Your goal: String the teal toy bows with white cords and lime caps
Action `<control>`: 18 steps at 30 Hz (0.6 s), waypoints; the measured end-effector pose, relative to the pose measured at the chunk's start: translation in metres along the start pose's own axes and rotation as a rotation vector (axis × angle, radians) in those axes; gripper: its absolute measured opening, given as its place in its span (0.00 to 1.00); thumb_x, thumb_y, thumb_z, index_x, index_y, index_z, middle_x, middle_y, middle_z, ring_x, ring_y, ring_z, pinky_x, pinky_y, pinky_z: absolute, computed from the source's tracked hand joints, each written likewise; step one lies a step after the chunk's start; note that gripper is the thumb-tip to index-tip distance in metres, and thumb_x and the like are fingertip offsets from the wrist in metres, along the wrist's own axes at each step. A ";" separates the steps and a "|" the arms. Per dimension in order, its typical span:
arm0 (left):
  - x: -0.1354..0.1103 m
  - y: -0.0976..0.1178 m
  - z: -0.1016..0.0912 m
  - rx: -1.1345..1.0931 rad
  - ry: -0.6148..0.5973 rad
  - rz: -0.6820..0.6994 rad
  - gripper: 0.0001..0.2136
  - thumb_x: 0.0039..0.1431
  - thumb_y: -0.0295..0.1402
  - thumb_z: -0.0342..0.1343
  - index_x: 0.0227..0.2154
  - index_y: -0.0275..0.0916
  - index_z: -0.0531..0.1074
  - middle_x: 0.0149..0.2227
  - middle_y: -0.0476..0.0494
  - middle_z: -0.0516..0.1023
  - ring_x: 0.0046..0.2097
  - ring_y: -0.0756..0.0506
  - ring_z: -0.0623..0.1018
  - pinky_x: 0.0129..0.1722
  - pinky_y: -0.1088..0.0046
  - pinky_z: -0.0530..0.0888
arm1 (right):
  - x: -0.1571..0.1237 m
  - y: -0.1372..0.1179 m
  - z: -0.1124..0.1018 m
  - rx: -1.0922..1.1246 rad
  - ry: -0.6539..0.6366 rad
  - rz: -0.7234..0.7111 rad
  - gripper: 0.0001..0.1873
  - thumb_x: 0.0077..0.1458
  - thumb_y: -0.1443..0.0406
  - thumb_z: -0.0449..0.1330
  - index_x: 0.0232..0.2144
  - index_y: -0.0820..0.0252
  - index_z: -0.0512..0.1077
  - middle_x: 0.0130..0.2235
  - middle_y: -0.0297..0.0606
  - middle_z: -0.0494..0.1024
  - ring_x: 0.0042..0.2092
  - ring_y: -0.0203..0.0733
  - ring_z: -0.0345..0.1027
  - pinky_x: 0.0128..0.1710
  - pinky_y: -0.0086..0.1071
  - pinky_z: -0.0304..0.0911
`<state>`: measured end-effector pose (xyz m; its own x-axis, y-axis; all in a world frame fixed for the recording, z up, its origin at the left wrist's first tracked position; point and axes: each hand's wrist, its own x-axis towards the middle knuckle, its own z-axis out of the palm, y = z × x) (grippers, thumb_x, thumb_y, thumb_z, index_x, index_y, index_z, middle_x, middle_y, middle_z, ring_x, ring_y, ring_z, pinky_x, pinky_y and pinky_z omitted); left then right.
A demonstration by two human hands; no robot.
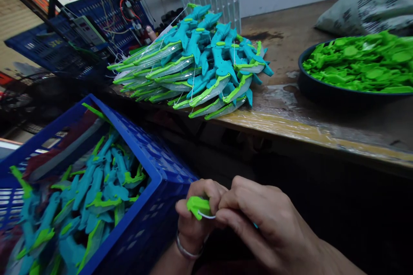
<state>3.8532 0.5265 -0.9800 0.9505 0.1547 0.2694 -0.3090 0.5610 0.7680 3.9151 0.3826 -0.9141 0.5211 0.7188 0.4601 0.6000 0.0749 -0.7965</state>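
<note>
My left hand is closed around a toy bow whose lime green tip pokes out between thumb and fingers. A thin white string runs from that tip toward my right hand, which is closed with thumb and fingertips pinched on the string. A speck of turquoise shows under the right hand; the rest of the bow is hidden. Both hands are close together, in front of the workbench edge and to the right of a blue plastic crate.
Turquoise and green toy bows fill much of the crate. More strung bows are stacked on the wooden bench. A dark round basin of green plastic parts and a white printed sack stand at right.
</note>
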 end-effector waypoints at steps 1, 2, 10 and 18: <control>0.000 0.000 0.000 0.010 0.019 -0.001 0.32 0.59 0.67 0.46 0.23 0.39 0.62 0.20 0.48 0.65 0.24 0.49 0.67 0.27 0.72 0.66 | 0.000 -0.001 0.000 -0.008 -0.002 -0.015 0.07 0.70 0.70 0.55 0.37 0.60 0.71 0.31 0.32 0.71 0.31 0.33 0.64 0.28 0.26 0.58; -0.001 0.001 0.000 0.014 0.036 -0.005 0.32 0.59 0.67 0.47 0.23 0.38 0.62 0.21 0.48 0.65 0.25 0.48 0.67 0.29 0.71 0.67 | 0.001 -0.001 0.000 -0.020 -0.006 -0.030 0.07 0.70 0.69 0.54 0.39 0.60 0.72 0.32 0.33 0.73 0.32 0.33 0.66 0.29 0.26 0.60; -0.006 -0.002 -0.001 -0.016 0.046 -0.020 0.32 0.60 0.67 0.45 0.25 0.39 0.64 0.22 0.48 0.65 0.22 0.50 0.65 0.24 0.73 0.63 | 0.004 -0.004 -0.001 -0.088 -0.021 -0.136 0.09 0.70 0.72 0.54 0.49 0.60 0.70 0.39 0.34 0.79 0.33 0.30 0.71 0.32 0.23 0.67; -0.023 -0.007 -0.005 0.020 0.208 -0.109 0.31 0.57 0.68 0.47 0.29 0.41 0.71 0.25 0.46 0.69 0.25 0.48 0.67 0.25 0.68 0.64 | 0.008 -0.010 -0.006 -0.217 -0.150 -0.141 0.13 0.70 0.64 0.56 0.54 0.64 0.66 0.51 0.42 0.79 0.48 0.40 0.77 0.43 0.29 0.74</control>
<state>3.8340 0.5228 -0.9942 0.9638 0.2595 0.0605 -0.2030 0.5678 0.7977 3.9165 0.3837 -0.9001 0.3376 0.8070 0.4846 0.7846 0.0432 -0.6185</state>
